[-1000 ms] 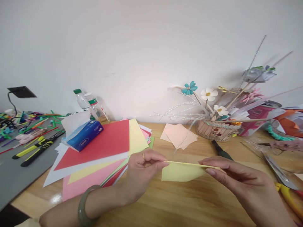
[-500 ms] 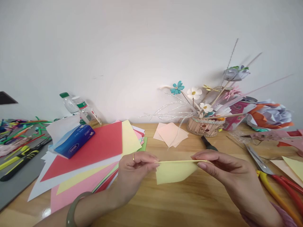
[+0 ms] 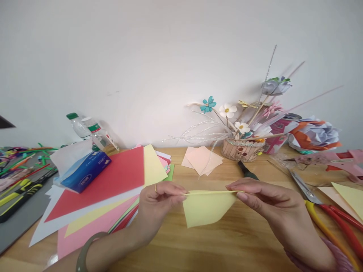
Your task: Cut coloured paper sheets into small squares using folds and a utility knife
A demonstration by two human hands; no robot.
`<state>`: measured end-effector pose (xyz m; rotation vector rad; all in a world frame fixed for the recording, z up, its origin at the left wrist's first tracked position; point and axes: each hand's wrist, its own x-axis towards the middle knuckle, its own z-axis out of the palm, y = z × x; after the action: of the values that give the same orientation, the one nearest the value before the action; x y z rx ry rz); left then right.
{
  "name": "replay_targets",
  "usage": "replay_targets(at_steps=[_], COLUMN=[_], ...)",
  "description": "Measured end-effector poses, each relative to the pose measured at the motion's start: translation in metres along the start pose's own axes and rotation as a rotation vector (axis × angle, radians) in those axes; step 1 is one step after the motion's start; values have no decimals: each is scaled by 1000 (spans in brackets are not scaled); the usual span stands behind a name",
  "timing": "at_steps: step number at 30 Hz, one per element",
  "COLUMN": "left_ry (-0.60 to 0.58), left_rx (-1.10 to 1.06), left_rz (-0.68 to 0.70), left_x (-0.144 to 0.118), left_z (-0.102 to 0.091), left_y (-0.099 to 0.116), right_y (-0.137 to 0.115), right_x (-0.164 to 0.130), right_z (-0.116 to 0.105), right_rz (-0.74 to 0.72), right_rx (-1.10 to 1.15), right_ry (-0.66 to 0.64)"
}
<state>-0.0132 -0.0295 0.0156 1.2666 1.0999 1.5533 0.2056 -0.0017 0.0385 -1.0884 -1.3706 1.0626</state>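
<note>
now yellow paper [image 3: 205, 207] spans left hand [image 3: 159, 202], right hand [image 3: 265, 198].

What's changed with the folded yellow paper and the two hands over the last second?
The folded pale yellow paper sheet now hangs lower and shows more of its face, its bottom corner dropped toward the wooden table. The camera panned right, so everything slid left in view. Unchanged: the left hand and right hand still pinch the two ends of the paper's top fold; the stack of coloured paper sheets lies as before.
</note>
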Motion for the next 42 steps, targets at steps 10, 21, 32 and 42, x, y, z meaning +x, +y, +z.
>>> replay_targets(at_steps=[10, 21, 32, 42], left_ry=[-72, -473, -631, -664], left_rx=[-28, 375, 603, 926], left_rz=[-225, -490, -290, -75], left_x=[-1, 30, 46, 40], left_z=[1, -5, 31, 37], left_y=[1, -19, -35, -40], right_y=[6, 39, 53, 38], right_x=[5, 24, 12, -41], right_z=[-6, 0, 9, 5], right_rz=[115, 376, 105, -755], right_rx=[1, -182, -597, -878], right_ry=[-122, -364, -416, -710])
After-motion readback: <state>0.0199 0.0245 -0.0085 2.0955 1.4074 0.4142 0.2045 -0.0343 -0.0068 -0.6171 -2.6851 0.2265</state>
